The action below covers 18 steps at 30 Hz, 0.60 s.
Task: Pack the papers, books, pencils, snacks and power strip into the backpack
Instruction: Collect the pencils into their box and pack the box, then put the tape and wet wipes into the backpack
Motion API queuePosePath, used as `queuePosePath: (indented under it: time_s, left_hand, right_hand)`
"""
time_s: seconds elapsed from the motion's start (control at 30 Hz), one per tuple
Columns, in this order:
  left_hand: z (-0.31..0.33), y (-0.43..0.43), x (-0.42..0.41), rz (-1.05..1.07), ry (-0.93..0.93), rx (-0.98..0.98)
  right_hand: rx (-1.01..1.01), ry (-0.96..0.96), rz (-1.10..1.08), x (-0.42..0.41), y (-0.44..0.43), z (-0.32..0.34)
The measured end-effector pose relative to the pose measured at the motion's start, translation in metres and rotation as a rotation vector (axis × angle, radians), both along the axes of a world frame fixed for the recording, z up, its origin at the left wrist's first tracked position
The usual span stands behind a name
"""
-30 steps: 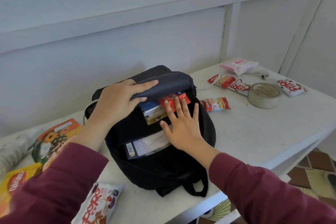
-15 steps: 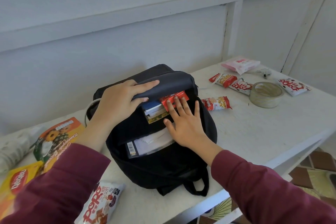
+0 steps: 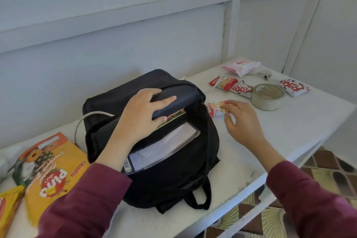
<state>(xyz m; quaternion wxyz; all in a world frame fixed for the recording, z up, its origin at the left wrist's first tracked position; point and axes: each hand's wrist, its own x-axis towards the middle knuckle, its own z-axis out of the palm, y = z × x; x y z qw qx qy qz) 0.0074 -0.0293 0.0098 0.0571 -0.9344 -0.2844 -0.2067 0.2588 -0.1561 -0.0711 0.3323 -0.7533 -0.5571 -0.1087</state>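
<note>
Snack packet (image 3: 216,109), small, red and white, lies on the white desk (image 3: 289,133) just beside the right side of the black backpack (image 3: 173,179). Its long axis runs roughly left to right, with one end almost against the bag and the other end at the right hand (image 3: 241,120). That hand comes in from the right with fingers spread and gently curved, thumb on the near side and fingertips at the far side of the packet's end. It brackets the packet but has not closed on it.

The left hand (image 3: 143,114) is farther from the packet. Its fingers are curled round the backpack's top flap, holding the mouth open. Inside, white papers (image 3: 166,147) stand in the near pocket.

The open mouth lies to the left of the packet, and the bag's raised right rim stands between them. A lift up and over that rim looks necessary.

A tape roll (image 3: 267,99) sits near, behind the right hand. More snack packets (image 3: 242,89) lie beyond it. Large snack bags (image 3: 52,164) lie left of the backpack. The desk's front edge runs close under the right forearm.
</note>
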Motion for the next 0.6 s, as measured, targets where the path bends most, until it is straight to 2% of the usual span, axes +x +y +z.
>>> queuePosePath:
  time_s: [0.17,0.37,0.47,0.6]
  left_hand:
    - [-0.003,-0.004,0.036,-0.046,-0.016,-0.015]
    - [-0.003,-0.003,0.055,-0.044,0.023,-0.189]
    - [-0.004,-0.002,0.057,-0.052,0.016,-0.207]
    - [-0.011,-0.002,0.05,-0.054,0.021,-0.191]
  right_hand:
    - [-0.255,0.019,-0.425,0.059,-0.01,-0.003]
    - [-0.324,0.05,-0.49,0.087,-0.006,-0.005]
    - [-0.322,0.059,-0.548,0.092,-0.004,-0.007]
    - [-0.204,0.232,-0.443,0.099,-0.005,-0.014]
